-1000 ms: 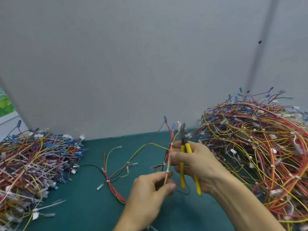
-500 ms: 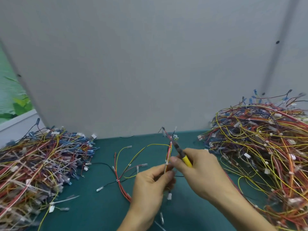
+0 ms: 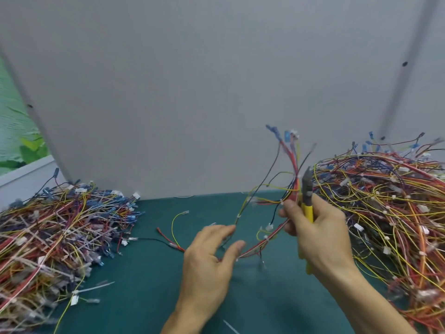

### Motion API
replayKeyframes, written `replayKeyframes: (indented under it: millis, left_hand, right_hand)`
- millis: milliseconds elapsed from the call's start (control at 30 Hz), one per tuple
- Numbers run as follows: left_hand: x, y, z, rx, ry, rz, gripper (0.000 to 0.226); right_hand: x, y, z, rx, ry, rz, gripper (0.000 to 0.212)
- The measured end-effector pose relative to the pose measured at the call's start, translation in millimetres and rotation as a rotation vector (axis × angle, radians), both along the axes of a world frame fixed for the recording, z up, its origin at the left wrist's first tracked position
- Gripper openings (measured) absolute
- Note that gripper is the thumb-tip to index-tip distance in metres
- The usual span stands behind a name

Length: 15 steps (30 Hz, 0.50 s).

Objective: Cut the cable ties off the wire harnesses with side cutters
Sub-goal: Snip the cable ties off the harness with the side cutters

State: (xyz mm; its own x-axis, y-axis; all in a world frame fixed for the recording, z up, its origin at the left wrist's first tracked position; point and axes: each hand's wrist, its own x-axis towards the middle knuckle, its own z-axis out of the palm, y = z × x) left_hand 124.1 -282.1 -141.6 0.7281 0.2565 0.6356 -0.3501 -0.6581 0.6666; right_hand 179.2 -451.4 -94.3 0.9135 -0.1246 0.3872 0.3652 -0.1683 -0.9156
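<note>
So the person's right hand (image 3: 320, 227) is clenched around the yellow-handled side cutters (image 3: 307, 201), tip pointing up, and the same hand's fingertips also seem to pinch the wire harness (image 3: 269, 239) right beside the tool. The harness is the thing to watch. From that pinch, right of center, its plugs fan up toward the wall, and the rest curves down and to the left in a red and yellow arc until it reaches the left hand (image 3: 212, 251).

That left hand is loose, fingers spread, thumb and forefinger apart with the bundle running just between or under them. Can't tell if it actually touches the wires, the frame is a bit smeared there.

A few small white cable ties (image 3: 265, 236) show along the arc, and 1 sits just below and left of the right hand, nearer to it than to the left.

Best guess: the bundle's long axis runs lower left to upper right, so the cutters need to tip down and left to reach that tie while the left hand steadies the low end.

The uncut pile (image 3: 385, 213) fills the right side of the green bench (image 3: 144, 297); another pile (image 3: 55, 227) sits far left.
</note>
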Motion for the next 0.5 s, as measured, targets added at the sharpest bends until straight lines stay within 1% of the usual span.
replayKeyframes:
  millis: [67, 133, 233, 367, 500]
  left_hand:
    - [2.0, 10.2, -1.1, -0.037, 0.011, 0.031, 0.021]
    - [3.9, 19.3, -4.6, -0.027, 0.029, 0.075, 0.022]
    - [6.1, 29.6, -16.7, 0.033, 0.142, 0.13, 0.022]
    - [5.7, 38.9, -33.2, 0.144, 0.291, 0.112, 0.033]
    - [7.0, 45.0, -45.7, 0.343, 0.454, 0.14, 0.041]
  right_hand:
    - [0.9, -5.7, 4.0, 0.063, -0.03, -0.016, 0.013]
    - [2.5, -10.7, 9.9, 0.099, -0.067, -0.047, 0.013]
    - [7.0, -17.0, 26.5, 0.118, -0.108, -0.073, 0.015]
    - [12.8, -22.1, 54.9, 0.048, -0.146, -0.091, 0.015]
    - [10.2, -30.7, 80.4, -0.084, -0.238, -0.163, 0.017]
